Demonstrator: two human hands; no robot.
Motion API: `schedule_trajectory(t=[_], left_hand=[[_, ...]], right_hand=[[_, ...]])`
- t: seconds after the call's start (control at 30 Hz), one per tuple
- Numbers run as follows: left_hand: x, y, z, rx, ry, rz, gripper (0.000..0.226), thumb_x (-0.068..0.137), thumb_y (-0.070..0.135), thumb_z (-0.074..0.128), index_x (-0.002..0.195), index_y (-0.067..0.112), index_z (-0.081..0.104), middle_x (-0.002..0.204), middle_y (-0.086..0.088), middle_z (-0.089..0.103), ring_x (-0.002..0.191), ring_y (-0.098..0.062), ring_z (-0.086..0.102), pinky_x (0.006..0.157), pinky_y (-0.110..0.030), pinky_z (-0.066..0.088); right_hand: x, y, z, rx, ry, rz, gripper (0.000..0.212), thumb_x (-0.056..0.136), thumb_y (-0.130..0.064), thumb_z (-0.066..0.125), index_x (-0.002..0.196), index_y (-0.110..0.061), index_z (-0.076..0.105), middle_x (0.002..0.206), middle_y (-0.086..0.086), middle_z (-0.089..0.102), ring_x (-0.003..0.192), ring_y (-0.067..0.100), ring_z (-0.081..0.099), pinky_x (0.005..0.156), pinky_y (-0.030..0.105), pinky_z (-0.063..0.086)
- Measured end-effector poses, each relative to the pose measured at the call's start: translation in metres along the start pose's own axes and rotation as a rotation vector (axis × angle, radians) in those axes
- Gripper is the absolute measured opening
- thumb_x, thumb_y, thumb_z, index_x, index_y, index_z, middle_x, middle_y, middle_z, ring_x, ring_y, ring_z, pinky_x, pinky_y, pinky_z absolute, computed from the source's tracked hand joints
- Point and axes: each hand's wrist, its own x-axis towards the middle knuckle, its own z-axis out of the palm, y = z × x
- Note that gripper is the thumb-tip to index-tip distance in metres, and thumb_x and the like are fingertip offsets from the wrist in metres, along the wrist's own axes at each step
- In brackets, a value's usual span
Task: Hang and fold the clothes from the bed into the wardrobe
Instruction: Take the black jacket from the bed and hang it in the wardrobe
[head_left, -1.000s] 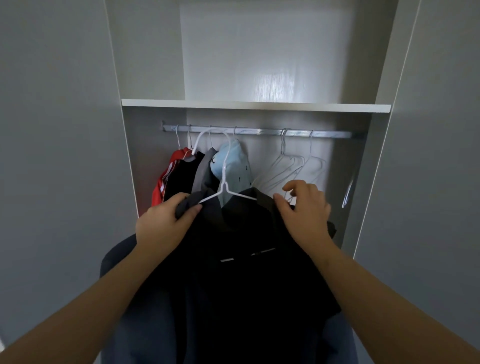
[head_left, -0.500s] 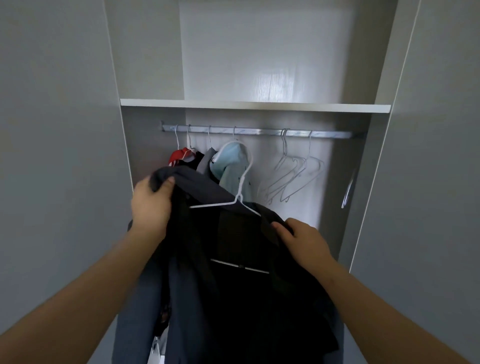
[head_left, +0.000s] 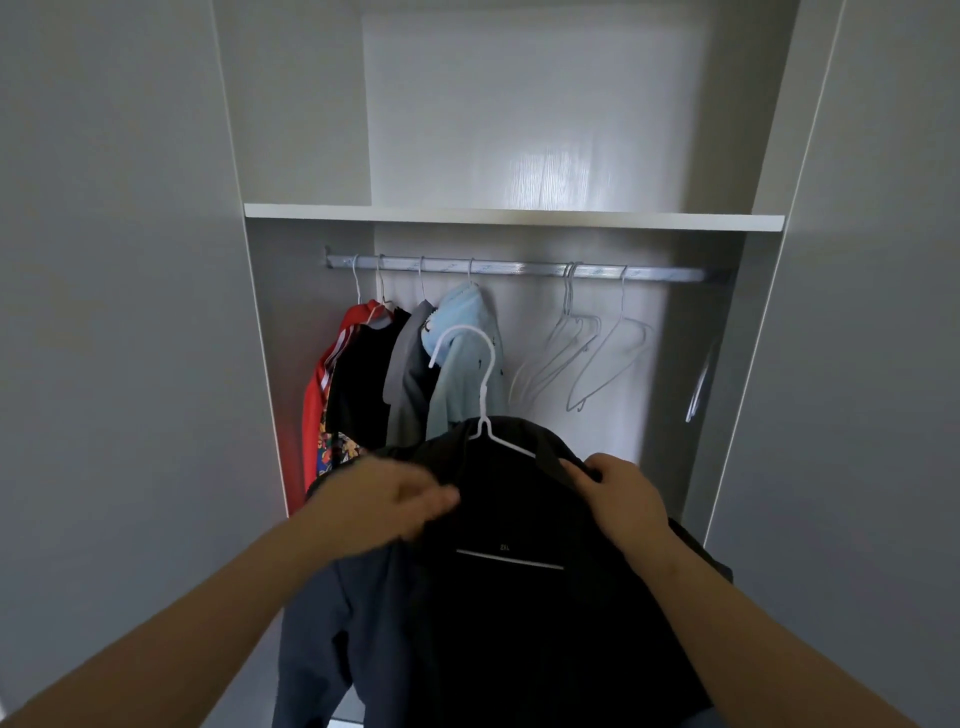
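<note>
Gripping the black jacket by its shoulders, the left hand and right hand are holding it upright. Its white hanger is pointing hook-up.

Home bedroom: built-in wardrobe, hanging rail, hung clothes, spare hangers

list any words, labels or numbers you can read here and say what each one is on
Pale mark inside the neck of the dark shirt, above a pale strip: too small and blurred to read.
Dark specks on the light blue garment: a print, with no letters that can be made out.
Patterned cloth low on the left: blurred, no readable text.
Nothing else carries text.
</note>
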Motion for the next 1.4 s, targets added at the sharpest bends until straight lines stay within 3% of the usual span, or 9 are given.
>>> schedule_trajectory(t=[0.07, 0.17, 0.57, 0.73, 0.83, 1.0, 1.13, 1.3, 1.4], left_hand=[[0.012, 0.001, -0.009, 0.119, 0.371, 0.02, 0.055, 0.076, 0.071, 0.039, 0.107, 0.031, 0.062, 0.098, 0.013, 0.06, 0.089, -0.007, 0.055, 0.076, -0.026, 0.048], [0.028, 0.007, -0.002, 0.105, 0.136, 0.026, 0.057, 0.081, 0.047, 0.062, 0.13, 0.024, 0.043, 0.123, 0.005, 0.052, 0.11, -0.014, 0.051, 0.091, -0.032, 0.045], [0.044, 0.032, 0.009, -0.387, 0.39, -0.107, 0.017, 0.075, -0.001, 0.058, 0.071, 0.015, 0.056, 0.062, 0.002, 0.056, 0.054, -0.01, 0.05, 0.054, -0.027, 0.042], [0.047, 0.042, 0.01, -0.384, 0.378, -0.119, 0.022, 0.073, 0.003, 0.062, 0.072, 0.024, 0.056, 0.067, 0.011, 0.058, 0.061, -0.003, 0.053, 0.055, -0.016, 0.04], [0.041, 0.035, 0.009, -0.367, 0.371, -0.125, 0.026, 0.072, 0.002, 0.064, 0.067, 0.025, 0.053, 0.068, 0.007, 0.059, 0.061, -0.007, 0.053, 0.056, -0.018, 0.042], [0.029, 0.034, 0.014, -0.287, 0.305, -0.033, 0.017, 0.073, 0.004, 0.064, 0.089, 0.008, 0.062, 0.079, -0.007, 0.066, 0.069, -0.017, 0.06, 0.065, -0.031, 0.05], [0.022, 0.029, 0.019, -0.051, 0.222, 0.125, 0.025, 0.08, 0.013, 0.058, 0.105, 0.008, 0.054, 0.082, -0.005, 0.063, 0.07, -0.016, 0.059, 0.063, -0.026, 0.045], [0.018, 0.023, 0.026, 0.059, 0.348, 0.094, 0.025, 0.086, 0.022, 0.059, 0.108, 0.013, 0.052, 0.093, -0.003, 0.061, 0.085, -0.023, 0.06, 0.069, -0.033, 0.044], [0.018, 0.023, 0.026, -0.021, 0.427, 0.081, 0.023, 0.083, 0.018, 0.063, 0.103, 0.011, 0.054, 0.085, -0.004, 0.061, 0.078, -0.024, 0.059, 0.065, -0.036, 0.045]], right_hand=[[-0.001, -0.001, -0.002, 0.021, -0.017, -0.003, 0.044, 0.091, -0.053, 0.044, 0.066, -0.017, 0.049, 0.063, -0.003, 0.052, 0.067, 0.018, 0.053, 0.068, 0.031, 0.039], [-0.004, -0.007, -0.003, 0.049, -0.035, -0.032, 0.045, 0.092, -0.052, 0.044, 0.069, -0.014, 0.051, 0.064, -0.002, 0.052, 0.067, 0.018, 0.052, 0.07, 0.031, 0.038], [-0.019, -0.028, -0.015, 0.22, -0.085, -0.25, 0.023, 0.096, -0.041, 0.043, 0.11, -0.032, 0.058, 0.102, -0.017, 0.059, 0.099, 0.006, 0.053, 0.096, 0.029, 0.039], [-0.017, -0.041, -0.014, 0.111, -0.132, -0.43, 0.063, 0.08, -0.024, 0.066, 0.136, -0.027, 0.038, 0.13, -0.007, 0.05, 0.119, 0.013, 0.048, 0.097, 0.02, 0.036], [-0.013, -0.032, -0.018, 0.159, -0.081, -0.422, 0.047, 0.086, 0.002, 0.051, 0.128, -0.02, 0.049, 0.125, 0.002, 0.06, 0.111, 0.017, 0.057, 0.077, -0.004, 0.034], [-0.014, -0.039, -0.007, 0.169, 0.06, -0.332, 0.014, 0.092, -0.013, 0.054, 0.1, -0.01, 0.065, 0.09, 0.004, 0.067, 0.074, 0.01, 0.053, 0.061, 0.004, 0.036], [-0.014, -0.057, -0.009, 0.799, -0.175, 0.03, 0.021, 0.09, -0.016, 0.06, 0.07, -0.011, 0.066, 0.067, 0.001, 0.064, 0.06, 0.011, 0.061, 0.049, 0.011, 0.047], [-0.019, -0.07, -0.004, 0.88, -0.439, 0.003, 0.034, 0.091, -0.031, 0.057, 0.061, -0.023, 0.072, 0.07, -0.007, 0.069, 0.075, 0.009, 0.065, 0.064, 0.017, 0.049], [-0.017, -0.055, -0.001, 0.482, -0.314, -0.23, 0.017, 0.09, -0.042, 0.055, 0.099, -0.031, 0.065, 0.099, -0.018, 0.06, 0.095, 0.003, 0.056, 0.08, 0.014, 0.044]])
